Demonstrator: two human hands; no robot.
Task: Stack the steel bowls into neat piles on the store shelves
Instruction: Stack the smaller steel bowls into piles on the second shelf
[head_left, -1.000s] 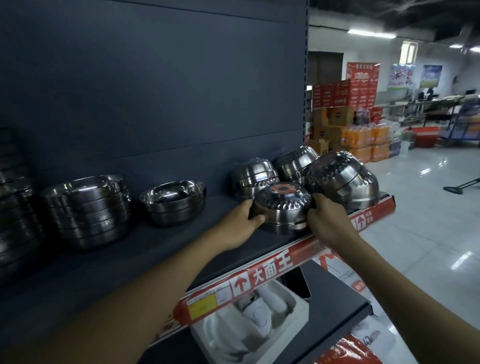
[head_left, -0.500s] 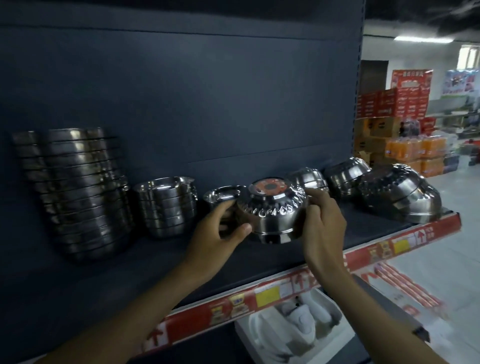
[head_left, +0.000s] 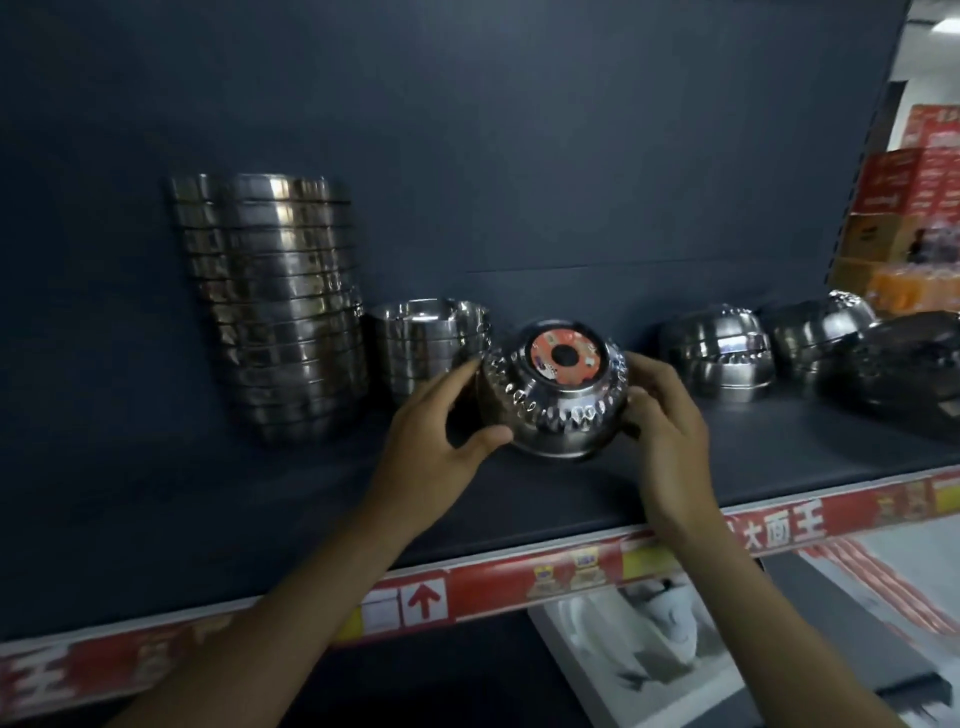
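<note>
both hands hold one steel bowl turned upside down over the middle of the dark shelf, its base tilted toward the camera. the left hand cups its left side, thumb curled against the near lower wall and fingers round the far side. the right hand clasps the right side with bent fingers. whether the rim touches the shelf board i cannot tell.

the bowl is shiny, round and deep, with a ring of pressed scallop dimples round its shoulder and a round orange-red sticker with a black centre on the flat base.

to the far left stands a tall pile of nested bowls, mouths up, smooth-walled and leaning a little to the right. just beside it on the right is a short pile of the same kind, partly hidden by the held bowl. to the right, well apart from the hands, upside-down bowls sit nested in small heaps, domed and dimpled.

a red price strip with white characters runs along the shelf's near edge. below it lies a white box. the matte back panel is dark blue-grey.
</note>
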